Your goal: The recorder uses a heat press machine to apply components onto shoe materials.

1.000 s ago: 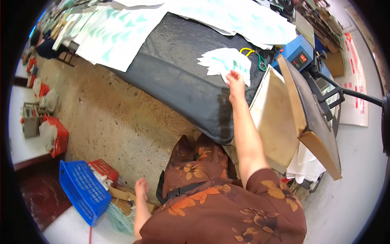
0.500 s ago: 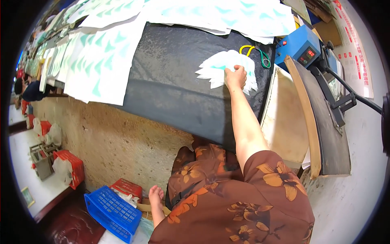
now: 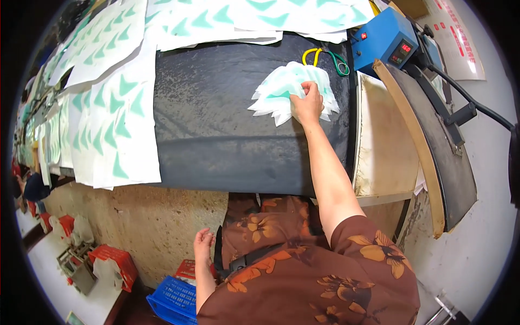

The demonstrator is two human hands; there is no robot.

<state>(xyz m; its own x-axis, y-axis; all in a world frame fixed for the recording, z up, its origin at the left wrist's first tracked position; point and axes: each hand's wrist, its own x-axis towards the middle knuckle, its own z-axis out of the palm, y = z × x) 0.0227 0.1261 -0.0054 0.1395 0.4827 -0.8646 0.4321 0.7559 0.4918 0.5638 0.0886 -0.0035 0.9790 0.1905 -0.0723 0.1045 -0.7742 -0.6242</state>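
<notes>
The right hand (image 3: 306, 103) is stretched out over the dark work mat (image 3: 227, 124), fingers bent and pressed down onto a fanned stack of cut paper pieces (image 3: 292, 92), white with green markings; it appears to be pinching or gathering the top pieces, though whether any piece is lifted clear cannot be told. The left hand (image 3: 203, 241) hangs low beside the body, away from the table, fingers loosely curled and holding nothing visible. The stack lies on the far right part of the mat, just beside a pair of scissors (image 3: 325, 57) with yellow and green handles, and near the pale lower plate (image 3: 379, 141) of a heat press, whose upper plate (image 3: 433, 146) stands swung open. The blue control box (image 3: 387, 40) sits behind. On the left and far side of the mat, uncut white sheets (image 3: 116, 119) printed with green shapes lie overlapping in quantity. Judged from this layout, a batch has been cut out and stacked, many sheets remain whole, and the lower plate carries nothing, so pressing of this batch is not yet begun. A blue crate (image 3: 173, 303) stands on the floor below.
</notes>
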